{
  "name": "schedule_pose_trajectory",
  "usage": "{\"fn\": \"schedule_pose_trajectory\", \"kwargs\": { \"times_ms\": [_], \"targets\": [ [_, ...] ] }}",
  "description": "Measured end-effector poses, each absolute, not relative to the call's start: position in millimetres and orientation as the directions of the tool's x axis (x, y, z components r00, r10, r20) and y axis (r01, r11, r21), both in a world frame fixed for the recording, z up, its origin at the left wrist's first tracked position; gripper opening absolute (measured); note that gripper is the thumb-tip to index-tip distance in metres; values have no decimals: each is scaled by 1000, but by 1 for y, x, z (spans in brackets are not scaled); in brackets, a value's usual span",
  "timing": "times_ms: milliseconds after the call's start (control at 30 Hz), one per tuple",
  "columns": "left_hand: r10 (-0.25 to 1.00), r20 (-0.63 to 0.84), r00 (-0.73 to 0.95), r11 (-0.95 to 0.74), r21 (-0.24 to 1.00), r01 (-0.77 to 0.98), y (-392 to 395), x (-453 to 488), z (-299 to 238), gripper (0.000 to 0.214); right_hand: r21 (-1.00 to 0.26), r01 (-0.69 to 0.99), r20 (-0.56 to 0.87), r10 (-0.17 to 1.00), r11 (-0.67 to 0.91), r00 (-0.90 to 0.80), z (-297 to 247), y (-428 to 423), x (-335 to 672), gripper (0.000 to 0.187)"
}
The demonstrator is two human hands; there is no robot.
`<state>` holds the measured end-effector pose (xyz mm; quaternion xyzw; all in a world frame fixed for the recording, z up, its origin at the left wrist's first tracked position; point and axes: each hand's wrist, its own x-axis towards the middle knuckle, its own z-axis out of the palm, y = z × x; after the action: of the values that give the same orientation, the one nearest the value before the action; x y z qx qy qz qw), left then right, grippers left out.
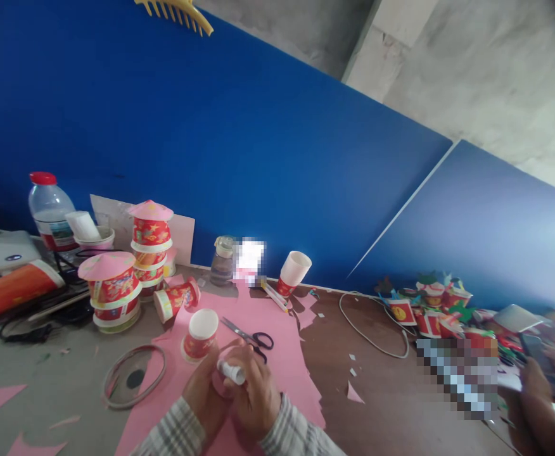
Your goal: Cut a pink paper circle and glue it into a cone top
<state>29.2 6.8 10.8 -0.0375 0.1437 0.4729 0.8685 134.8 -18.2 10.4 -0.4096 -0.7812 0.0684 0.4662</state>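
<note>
My right hand [261,396] is closed around a small white glue stick [232,372]. My left hand [204,389] is curled just beside it, pinching a curved pink paper piece [218,383] against which the stick's end seems to rest. Both hands are over a large pink paper sheet [287,361]. Just past my fingers lie scissors [246,334] with dark handles, blades partly apart. An upright red and white paper cup [203,326] stands beyond my left hand. Parts of the pink piece are hidden by my fingers.
At left stand stacked red cups with pink cone tops [151,231], a roll of tape [111,399] and a large bottle [52,209]. A glass jar [222,263] and leaning cups [294,272] stand by the blue partition [277,158]. Another person's hand [538,392] holds a phone at right.
</note>
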Motion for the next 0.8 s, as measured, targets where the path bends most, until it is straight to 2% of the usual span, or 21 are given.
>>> {"fn": "schedule_pose_trajectory", "kwargs": {
  "times_ms": [133, 367, 600, 800],
  "targets": [
    [836, -366, 410, 471, 94, -877, 7, 32, 10, 41, -406, 616, 711, 657, 675, -250, 13, -18, 131, 24],
    [865, -342, 368, 441, 168, -882, 7, 33, 16, 43, -313, 701, 763, 609, 640, -216, 13, -18, 129, 23],
    [877, -400, 266, 369, 205, -906, 10, 32, 22, 32, -386, 684, 727, 661, 619, -187, 15, -13, 134, 21],
    [897, -384, 220, 318, 212, -924, 10, 29, 19, 27, -341, 736, 759, 633, 584, -150, 12, -9, 138, 23]
  ]
}}
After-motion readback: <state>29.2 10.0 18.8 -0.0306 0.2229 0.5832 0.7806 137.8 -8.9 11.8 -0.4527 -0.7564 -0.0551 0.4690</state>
